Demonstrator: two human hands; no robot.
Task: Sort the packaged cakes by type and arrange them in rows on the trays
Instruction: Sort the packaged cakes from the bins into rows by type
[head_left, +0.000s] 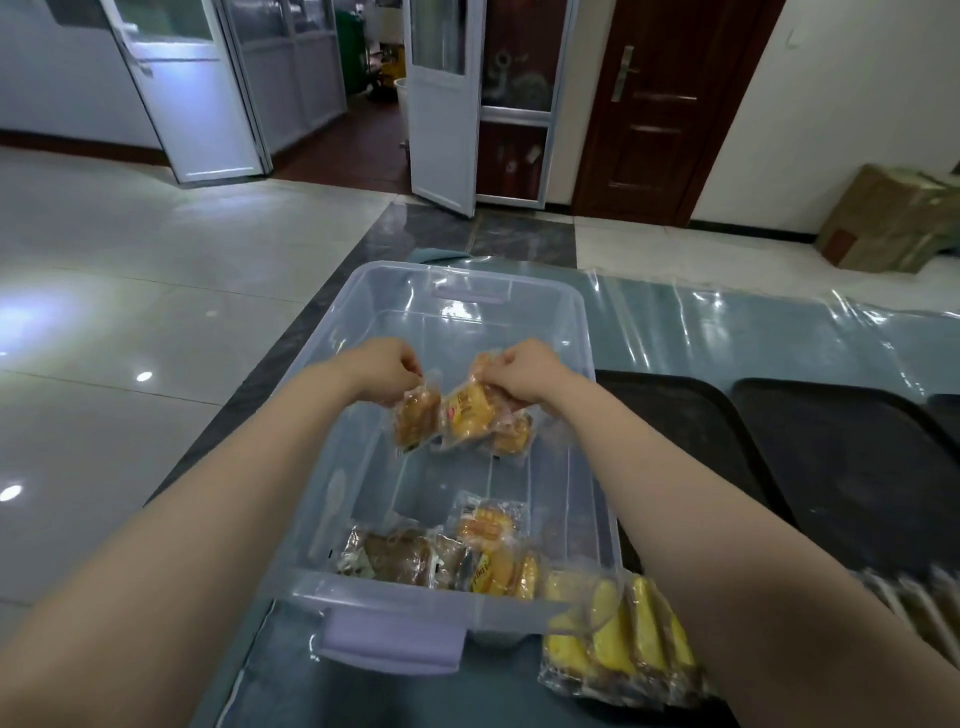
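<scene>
Both my hands hover over a clear plastic bin (571, 332). My left hand (382, 366) pinches the top edge of one brown packaged cake (414, 422), which hangs below it. My right hand (524, 371) grips a bunch of yellow and golden packaged cakes (483, 415) by their wrappers. At the bin's near end lie dark brown packaged cakes (395, 556) and golden ones (493, 545). A row of yellow sliced cakes (618, 639) in wrappers lies outside the bin at its near right corner. Black trays (841, 467) lie to the right.
The bin and trays rest on a table under a shiny clear plastic cover (727, 322). Wrapped cakes (914, 597) show blurred at the right edge beyond my right forearm. A cardboard box (893, 223) stands on the floor at far right. Doors stand behind.
</scene>
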